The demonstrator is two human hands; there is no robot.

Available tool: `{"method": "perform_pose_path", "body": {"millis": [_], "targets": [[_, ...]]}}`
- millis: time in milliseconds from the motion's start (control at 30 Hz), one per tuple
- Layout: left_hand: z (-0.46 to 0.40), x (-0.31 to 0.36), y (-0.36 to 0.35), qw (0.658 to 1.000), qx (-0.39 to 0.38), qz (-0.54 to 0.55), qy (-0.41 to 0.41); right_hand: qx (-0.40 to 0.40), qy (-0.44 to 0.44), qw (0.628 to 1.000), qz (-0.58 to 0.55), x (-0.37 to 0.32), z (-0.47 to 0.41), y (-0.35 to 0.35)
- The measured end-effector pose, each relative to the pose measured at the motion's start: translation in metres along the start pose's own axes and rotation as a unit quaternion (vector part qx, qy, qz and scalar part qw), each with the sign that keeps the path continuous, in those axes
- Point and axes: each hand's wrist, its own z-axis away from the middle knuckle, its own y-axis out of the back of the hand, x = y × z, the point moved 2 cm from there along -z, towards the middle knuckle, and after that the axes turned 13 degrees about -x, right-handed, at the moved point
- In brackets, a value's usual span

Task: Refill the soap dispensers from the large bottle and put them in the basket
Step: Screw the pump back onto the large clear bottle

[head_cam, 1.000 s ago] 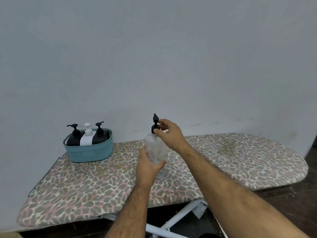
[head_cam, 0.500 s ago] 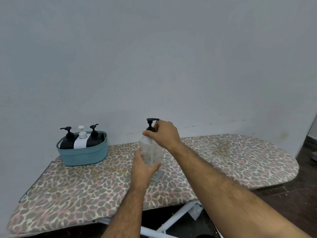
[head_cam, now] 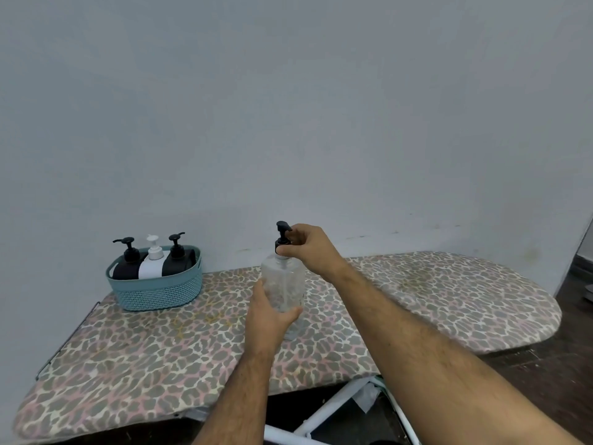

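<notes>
A large clear plastic bottle [head_cam: 284, 281] stands upright on the ironing board [head_cam: 160, 351]. My left hand [head_cam: 268, 319] is wrapped around its lower body. My right hand [head_cam: 308, 247] pinches the collar of its black pump top [head_cam: 282, 234] at the neck. At the back left sits a teal basket [head_cam: 160, 293] holding three dispensers: a black one [head_cam: 126, 266], a white one [head_cam: 153, 264] and another black one [head_cam: 178, 263], all upright with pumps on.
The board has a leopard-print cover and stands against a plain grey wall [head_cam: 288, 107]. Its white metal legs [head_cam: 333, 409] show below the front edge. Dark floor [head_cam: 571, 316] lies to the right past the board's rounded end.
The pump head has turned under my right hand, its nozzle pointing a different way in each frame. The camera view shifted a little; both hands stay on the bottle.
</notes>
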Motion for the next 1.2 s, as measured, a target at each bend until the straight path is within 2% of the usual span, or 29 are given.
{"method": "perform_pose_path", "body": {"millis": [100,233,433,700,833,1000,1200], "targets": [[0.000,-0.001,-0.001,1.000,-0.001,0.000,0.004,0.014,-0.016,0.999,0.042,-0.002,-0.003,-0.005],[0.000,0.000,-0.002,1.000,-0.004,0.006,0.008,-0.054,-0.019,0.998,-0.004,-0.011,-0.003,-0.009],[0.001,0.000,0.000,1.000,0.000,-0.004,0.009,-0.075,0.008,0.997,-0.029,-0.011,0.000,0.001],[0.001,-0.001,-0.002,1.000,-0.001,-0.019,0.013,0.008,-0.013,0.997,0.069,0.000,-0.007,-0.005],[0.000,-0.002,-0.001,1.000,-0.005,-0.017,0.016,-0.028,-0.035,0.997,0.058,-0.006,-0.006,-0.010],[-0.001,-0.002,-0.001,1.000,-0.002,-0.024,0.013,-0.058,-0.028,0.997,-0.047,-0.005,-0.003,0.002],[-0.002,-0.004,-0.003,0.999,-0.004,-0.032,0.017,-0.020,0.006,1.000,0.004,0.003,-0.004,0.003]]}}
